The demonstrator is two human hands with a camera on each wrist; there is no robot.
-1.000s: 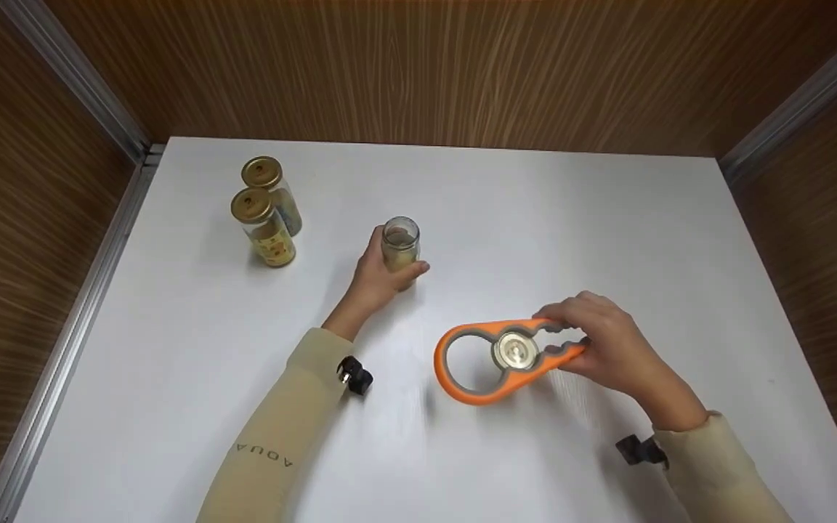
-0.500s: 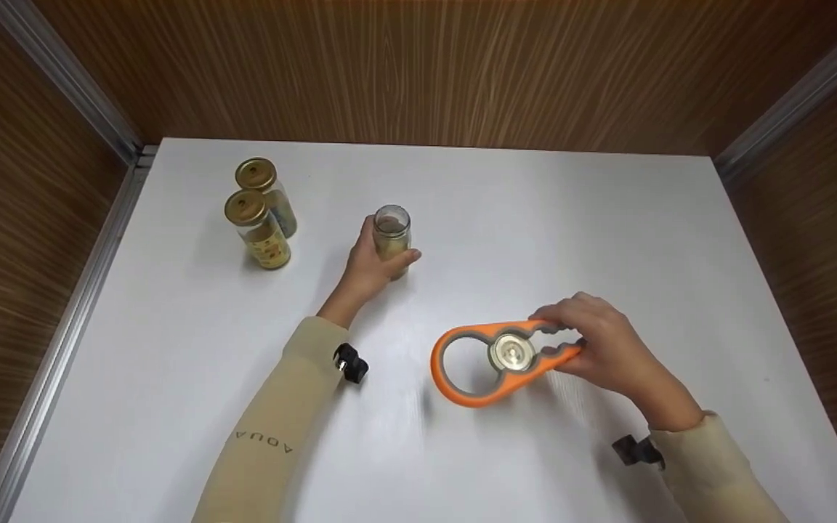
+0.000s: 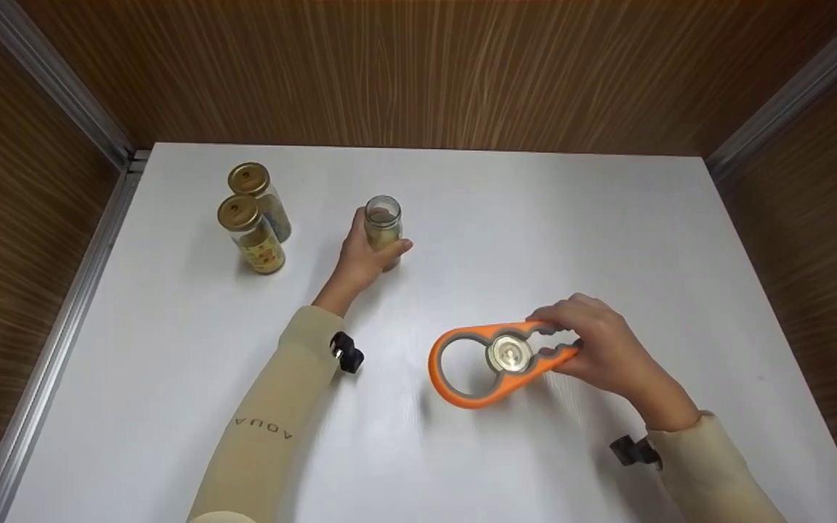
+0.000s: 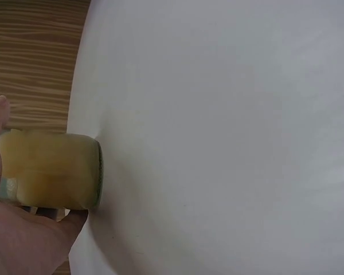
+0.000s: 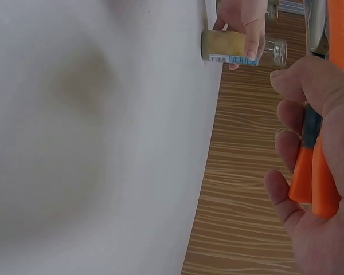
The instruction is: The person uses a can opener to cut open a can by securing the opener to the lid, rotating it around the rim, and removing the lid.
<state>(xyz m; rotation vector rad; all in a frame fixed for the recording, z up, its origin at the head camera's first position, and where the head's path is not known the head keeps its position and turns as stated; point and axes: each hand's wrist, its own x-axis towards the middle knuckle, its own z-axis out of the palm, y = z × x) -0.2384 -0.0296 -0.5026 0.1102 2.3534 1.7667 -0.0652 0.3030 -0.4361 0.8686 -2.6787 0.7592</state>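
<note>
In the head view, my left hand grips an uncapped glass jar with pale yellowish contents. The jar stands upright, its base right at the white tabletop, and its bare rim faces up. Fingers wrap its far side while the thumb lies across the front. My right hand holds an orange-and-grey jar opener by its two handles. A round metal lid sits in the opener's middle gap, underside up. In the right wrist view, the fingers curl round the orange handles.
Two glass jars with gold lids, a front one and a back one, stand close together on the left of the white table. Wood-grain panels rise behind it and along both sides. Each sleeve carries a black wrist camera mount.
My left hand has moved the jar slightly left and toward the back of the table. The right hand, opener and lid have barely shifted.
</note>
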